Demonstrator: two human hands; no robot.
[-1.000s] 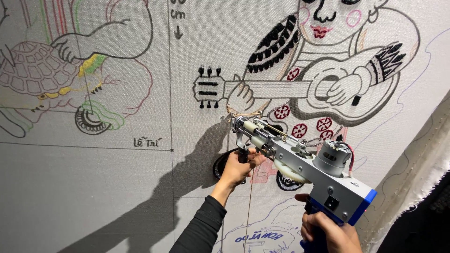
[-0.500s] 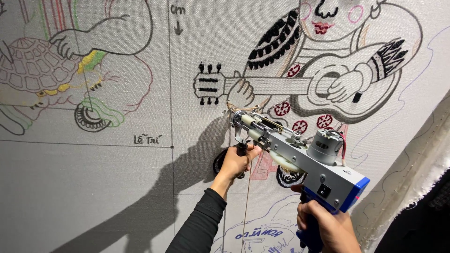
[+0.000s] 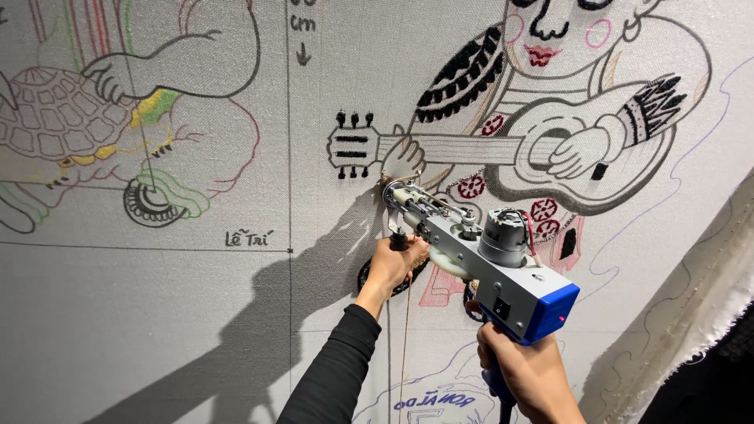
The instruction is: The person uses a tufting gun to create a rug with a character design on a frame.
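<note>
I hold a grey and blue tufting gun [image 3: 491, 267] against a white stretched cloth [image 3: 196, 314] with drawings on it. My left hand [image 3: 394, 263] is closed on the gun's front handle under the needle end. At the bottom, my right hand [image 3: 532, 375] grips the blue rear handle. The gun's nose [image 3: 390, 191] presses on the cloth just below the drawn hand of a guitar player figure [image 3: 550, 118]. A thin yarn strand [image 3: 405, 345] hangs down from the gun.
A turtle drawing [image 3: 63, 126] with yellow and green tufted patches sits at the left. Black tufted areas mark the guitar player's hair and sleeve. The cloth's frayed loose edge [image 3: 707, 314] hangs at the right, and dark space lies beyond it.
The gun and both hands have shifted slightly left and up along the cloth, with the nose staying under the drawn hand. The grip of each hand is unchanged.
</note>
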